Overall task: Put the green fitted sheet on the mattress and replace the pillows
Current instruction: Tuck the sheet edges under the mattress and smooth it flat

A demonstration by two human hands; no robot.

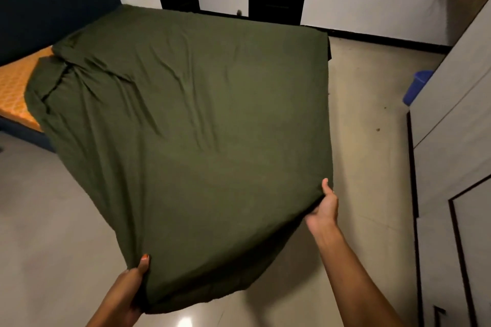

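Hands hold the near hem of the green fitted sheet: left hand grips the nearest corner, thumb on top; right hand, farther along that hem, pinches its edge. Beyond them the sheet runs lengthwise over the mattress toward the headboard, bunched short at the far left corner, leaving orange bare. No pillows show.

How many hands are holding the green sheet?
2. The left hand grips the near bottom edge of the green sheet; the right hand grips its right corner.
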